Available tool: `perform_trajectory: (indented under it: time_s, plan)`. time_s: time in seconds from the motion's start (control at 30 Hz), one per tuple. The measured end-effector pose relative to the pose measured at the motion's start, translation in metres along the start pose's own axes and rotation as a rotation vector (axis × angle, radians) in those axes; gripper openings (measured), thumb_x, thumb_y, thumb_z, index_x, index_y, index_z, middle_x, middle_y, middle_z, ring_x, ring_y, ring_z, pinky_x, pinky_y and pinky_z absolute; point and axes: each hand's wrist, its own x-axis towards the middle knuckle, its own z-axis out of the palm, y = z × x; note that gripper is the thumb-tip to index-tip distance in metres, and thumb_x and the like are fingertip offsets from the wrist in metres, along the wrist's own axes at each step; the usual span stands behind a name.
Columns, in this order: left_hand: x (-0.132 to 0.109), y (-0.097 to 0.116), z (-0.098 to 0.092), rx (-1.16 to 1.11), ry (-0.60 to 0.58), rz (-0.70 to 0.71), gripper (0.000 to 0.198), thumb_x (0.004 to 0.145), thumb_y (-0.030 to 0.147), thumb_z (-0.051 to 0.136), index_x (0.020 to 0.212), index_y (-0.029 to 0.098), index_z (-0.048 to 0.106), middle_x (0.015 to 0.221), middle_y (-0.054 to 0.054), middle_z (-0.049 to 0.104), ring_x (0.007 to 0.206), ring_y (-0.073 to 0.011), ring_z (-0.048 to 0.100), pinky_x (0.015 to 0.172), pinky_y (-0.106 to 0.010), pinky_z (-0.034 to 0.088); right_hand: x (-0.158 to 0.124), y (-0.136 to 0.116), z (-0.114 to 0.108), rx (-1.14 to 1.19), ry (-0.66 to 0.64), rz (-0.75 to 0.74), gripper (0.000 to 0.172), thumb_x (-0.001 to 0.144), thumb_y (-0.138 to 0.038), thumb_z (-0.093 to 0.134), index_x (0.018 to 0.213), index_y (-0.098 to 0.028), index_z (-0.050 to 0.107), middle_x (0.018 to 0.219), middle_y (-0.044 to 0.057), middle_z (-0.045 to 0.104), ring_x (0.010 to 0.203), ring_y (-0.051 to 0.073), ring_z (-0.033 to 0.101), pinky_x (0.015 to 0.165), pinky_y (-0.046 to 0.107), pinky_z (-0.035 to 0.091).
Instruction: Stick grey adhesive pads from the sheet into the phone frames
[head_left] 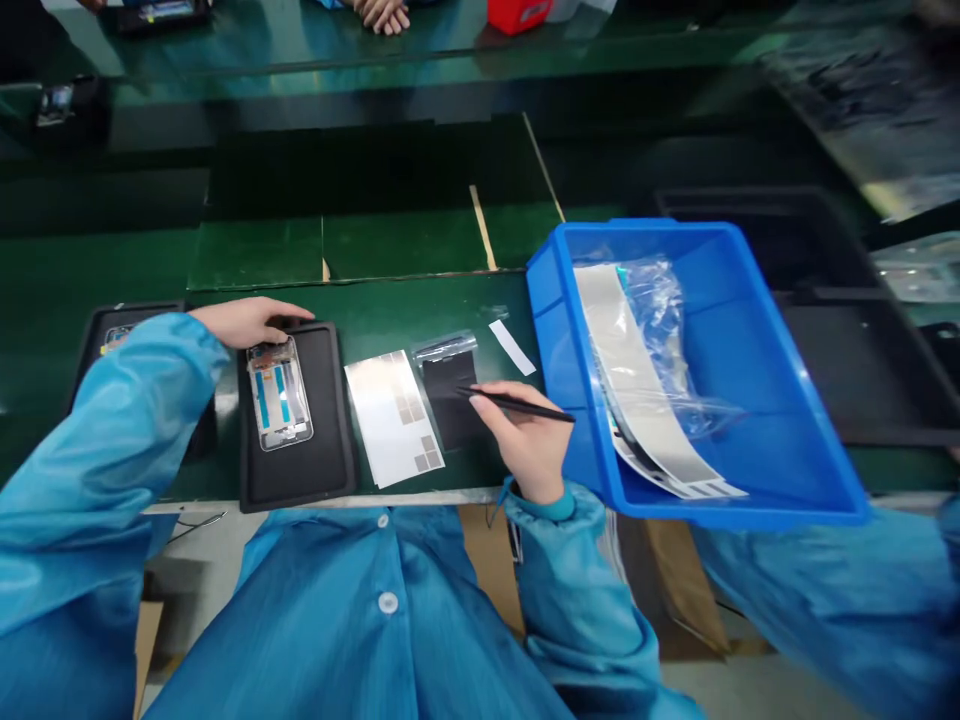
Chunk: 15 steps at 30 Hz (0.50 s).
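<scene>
**Right fingers on the black tool, left hand at the tray**

Your right hand has its fingers clenched around one slim black pointed tool, with the tip over one black sheet in a clear plastic bag. You can't tell from this view whether the tip touches it. The work in hand is at that sheet.

Your left hand lies released, its fingers at the top edge of a black rubber tray. Below those fingers, that tray holds one phone frame. Further left, past your sleeve, is a second tray with part of another frame.

Between your hands, on the green surface, lies one white sheet of grey labels. Beyond your right fingers is one white strip, and to their right one blue plastic bin holds more sheets.
</scene>
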Motion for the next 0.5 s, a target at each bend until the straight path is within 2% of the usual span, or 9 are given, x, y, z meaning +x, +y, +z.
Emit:
perform_trajectory:
  time_s: [0.17,0.27,0.37,0.5]
  plan:
    - [-0.003,0.046,0.078,0.149,-0.131,0.173,0.049,0.084,0.052,0.073,0.123,0.024,0.059,0.105,-0.007,0.068,0.106,-0.0269,0.060,0.091,-0.041,0.049,0.032,0.009,0.020,0.102,-0.005,-0.011,0.014,0.079,-0.030,0.082,0.090,-0.024,0.076,0.091,0.004,0.078,0.087,0.023,0.075,0.084,0.040,0.062]
    - [-0.004,0.066,0.112,0.270,-0.206,0.271,0.044,0.080,0.041,0.079,0.116,0.023,0.060,0.110,-0.008,0.067,0.105,-0.0274,0.060,0.088,-0.040,0.047,0.044,0.022,0.036,0.179,0.058,0.006,0.017,0.078,-0.033,0.082,0.089,-0.023,0.074,0.090,0.003,0.077,0.085,0.022,0.075,0.082,0.040,0.062]
    - [-0.003,0.072,0.130,0.357,-0.236,0.305,0.034,0.081,0.030,0.078,0.109,0.021,0.060,0.104,-0.007,0.068,0.099,-0.0263,0.060,0.083,-0.038,0.045,0.049,0.037,0.047,0.217,0.123,0.020,0.021,0.077,-0.036,0.083,0.089,-0.022,0.072,0.089,0.004,0.076,0.082,0.022,0.075,0.081,0.040,0.062]
    - [-0.001,0.065,0.137,0.319,-0.253,0.322,0.019,0.087,0.026,0.072,0.102,0.022,0.061,0.095,-0.003,0.070,0.092,-0.0226,0.062,0.079,-0.035,0.043,0.048,0.046,0.050,0.220,0.096,0.043,0.022,0.077,-0.038,0.082,0.088,-0.022,0.072,0.090,0.004,0.076,0.084,0.022,0.075,0.082,0.041,0.063]
